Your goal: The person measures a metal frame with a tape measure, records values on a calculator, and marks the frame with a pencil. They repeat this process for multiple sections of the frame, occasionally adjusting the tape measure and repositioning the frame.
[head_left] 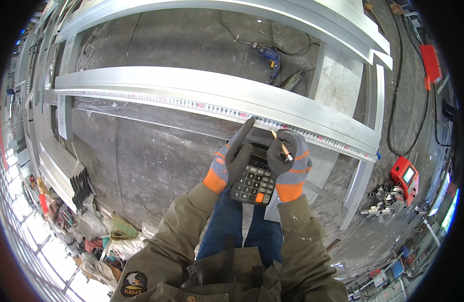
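Observation:
A black desk calculator [251, 189] with an orange key is in front of my legs, between my two gloved hands. My left hand [237, 160] grips its left side, thumb over the top corner, while the index finger stretches up to the tape measure [224, 110]. That tape lies extended along the near edge of a long silver aluminium profile [191, 85]. A slim pencil [285, 149] with a pale wooden tip is in my right hand [287, 156], whose fingers are closed beside the calculator's upper right corner. The pencil tip is close to the tape.
A second long profile [232, 7] runs parallel farther away, joined by a wide crosspiece [337, 80]. A blue power drill [271, 61] and cables lie on the floor between. Profile offcuts [385, 199] and a red device [405, 176] are at right; stacked profiles [61, 168] and rags [91, 226] at left.

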